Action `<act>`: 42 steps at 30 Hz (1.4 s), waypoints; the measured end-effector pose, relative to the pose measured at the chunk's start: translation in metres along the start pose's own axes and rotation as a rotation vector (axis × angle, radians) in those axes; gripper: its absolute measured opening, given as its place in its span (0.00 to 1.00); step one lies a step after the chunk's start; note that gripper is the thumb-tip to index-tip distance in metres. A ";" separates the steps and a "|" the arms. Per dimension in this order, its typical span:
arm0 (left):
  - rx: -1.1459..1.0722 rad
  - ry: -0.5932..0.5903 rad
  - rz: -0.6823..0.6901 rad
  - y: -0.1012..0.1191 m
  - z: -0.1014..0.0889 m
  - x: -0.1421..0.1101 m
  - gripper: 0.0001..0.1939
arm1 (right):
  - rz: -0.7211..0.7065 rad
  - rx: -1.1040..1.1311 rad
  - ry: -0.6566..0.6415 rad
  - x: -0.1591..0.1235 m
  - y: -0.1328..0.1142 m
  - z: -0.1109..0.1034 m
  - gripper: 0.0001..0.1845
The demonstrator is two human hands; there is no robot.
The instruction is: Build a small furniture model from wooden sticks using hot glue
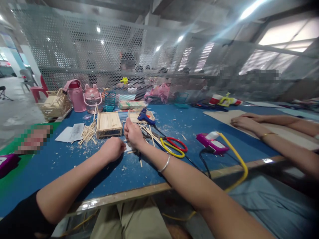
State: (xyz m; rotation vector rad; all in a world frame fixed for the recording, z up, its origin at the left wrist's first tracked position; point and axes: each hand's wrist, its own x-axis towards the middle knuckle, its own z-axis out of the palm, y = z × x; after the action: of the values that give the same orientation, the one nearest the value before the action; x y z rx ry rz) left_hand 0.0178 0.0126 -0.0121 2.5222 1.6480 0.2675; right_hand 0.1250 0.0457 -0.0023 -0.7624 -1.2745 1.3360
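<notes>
My left hand (113,149) is closed in a pinch low over the blue table, by a small white piece of paper (128,147). Close beside it, slightly higher, my right hand (134,132) is curled shut with the thumb up. What either hand holds is hidden by the fingers. Just beyond them stands a small box made of wooden sticks (109,122). Loose wooden sticks (87,133) lie left of it. Behind my right hand a blue glue gun (146,117) rests on another stick frame. Scissors (174,146) with red and yellow handles lie right of my right wrist.
A purple power strip (213,144) with a yellow cable sits to the right. Beyond it, a co-worker's hands (240,121) rest on cardboard. Pink bottles (92,96) and a larger stick structure (55,103) stand back left. A perforated metal screen (112,56) borders the table's far side.
</notes>
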 end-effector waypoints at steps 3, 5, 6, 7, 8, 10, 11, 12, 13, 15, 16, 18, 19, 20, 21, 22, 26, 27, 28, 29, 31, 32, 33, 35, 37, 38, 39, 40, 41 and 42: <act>-0.011 -0.001 -0.007 0.000 0.002 0.001 0.14 | 0.051 0.024 -0.016 -0.004 -0.003 -0.001 0.31; -0.033 -0.009 -0.020 -0.001 0.003 0.001 0.13 | 0.087 0.054 -0.022 -0.007 -0.007 -0.003 0.30; -0.049 -0.010 -0.023 -0.001 0.003 0.000 0.13 | 0.097 0.087 -0.021 -0.008 -0.010 -0.005 0.30; -0.069 -0.006 -0.023 -0.002 0.003 0.000 0.13 | 0.105 0.133 -0.020 -0.008 -0.013 -0.006 0.30; -0.090 0.000 -0.018 -0.003 0.002 -0.001 0.12 | 0.114 0.190 -0.018 -0.007 -0.016 -0.008 0.30; -0.139 0.025 0.020 -0.005 0.000 -0.003 0.13 | 0.152 0.302 -0.020 -0.005 -0.022 -0.012 0.31; -0.168 0.041 0.049 -0.006 -0.002 -0.004 0.13 | 0.181 0.343 -0.023 -0.003 -0.024 -0.014 0.31; -0.203 0.057 0.083 -0.007 -0.004 -0.006 0.13 | 0.210 0.373 -0.025 -0.002 -0.026 -0.016 0.31; -0.243 0.068 0.118 -0.007 -0.006 -0.007 0.14 | 0.234 0.393 -0.029 -0.001 -0.028 -0.018 0.31; -0.339 0.058 0.168 -0.007 -0.008 -0.009 0.13 | 0.258 0.420 -0.042 -0.001 -0.029 -0.021 0.31; -0.389 0.044 0.177 -0.006 -0.009 -0.010 0.13 | 0.259 0.432 -0.053 -0.001 -0.030 -0.022 0.31; -0.466 0.020 0.168 -0.003 -0.008 -0.010 0.15 | 0.254 0.456 -0.079 -0.003 -0.030 -0.022 0.30; -0.491 0.015 0.151 -0.002 -0.008 -0.010 0.16 | 0.246 0.467 -0.094 -0.004 -0.031 -0.021 0.30; -0.509 0.013 0.133 -0.001 -0.007 -0.010 0.17 | 0.231 0.480 -0.109 -0.005 -0.032 -0.020 0.29; -0.524 0.010 0.116 -0.001 -0.007 -0.010 0.18 | 0.206 0.493 -0.124 -0.006 -0.033 -0.018 0.29; -0.541 0.004 0.098 0.000 -0.006 -0.010 0.19 | 0.175 0.504 -0.141 -0.007 -0.034 -0.017 0.27; -0.579 -0.017 0.065 0.000 -0.006 -0.009 0.21 | 0.147 0.458 -0.222 -0.009 -0.039 -0.015 0.27; -0.551 -0.007 0.076 -0.001 -0.006 -0.009 0.20 | 0.175 0.426 -0.234 -0.009 -0.039 -0.016 0.29; -0.505 0.014 0.091 -0.002 -0.006 -0.008 0.19 | 0.204 0.394 -0.238 -0.009 -0.038 -0.017 0.30; -0.445 0.043 0.102 -0.002 -0.006 -0.008 0.17 | 0.226 0.368 -0.234 -0.008 -0.037 -0.018 0.31; -0.312 0.100 0.097 -0.004 -0.004 -0.007 0.13 | 0.245 0.328 -0.210 -0.005 -0.032 -0.019 0.32; -0.252 0.113 0.090 -0.006 -0.002 -0.006 0.13 | 0.245 0.311 -0.193 -0.004 -0.028 -0.018 0.32; -0.197 0.112 0.088 -0.007 -0.001 -0.005 0.13 | 0.241 0.290 -0.175 -0.003 -0.024 -0.017 0.32; -0.111 0.091 0.102 -0.008 0.002 -0.003 0.12 | 0.220 0.248 -0.126 0.000 -0.015 -0.014 0.32; -0.061 0.078 0.114 -0.009 0.004 -0.002 0.13 | 0.200 0.208 -0.085 0.001 -0.009 -0.011 0.31; -0.047 0.075 0.110 -0.009 0.005 -0.001 0.13 | 0.196 0.189 -0.074 0.001 -0.006 -0.010 0.31; -0.037 0.074 0.102 -0.009 0.005 0.000 0.13 | 0.195 0.172 -0.073 0.000 -0.005 -0.009 0.31; -0.031 0.072 0.095 -0.009 0.005 0.000 0.13 | 0.191 0.157 -0.073 -0.001 -0.004 -0.008 0.30; -0.026 0.069 0.092 -0.008 0.005 0.001 0.13 | 0.180 0.140 -0.068 -0.002 -0.004 -0.007 0.31; -0.022 0.065 0.092 -0.008 0.005 0.001 0.14 | 0.162 0.124 -0.054 -0.002 -0.003 -0.007 0.31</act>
State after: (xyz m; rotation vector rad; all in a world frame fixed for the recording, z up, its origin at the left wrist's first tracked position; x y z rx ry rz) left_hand 0.0121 0.0167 -0.0187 2.6030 1.5437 0.3785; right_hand 0.1327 0.0449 -0.0009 -0.7595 -1.1791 1.5611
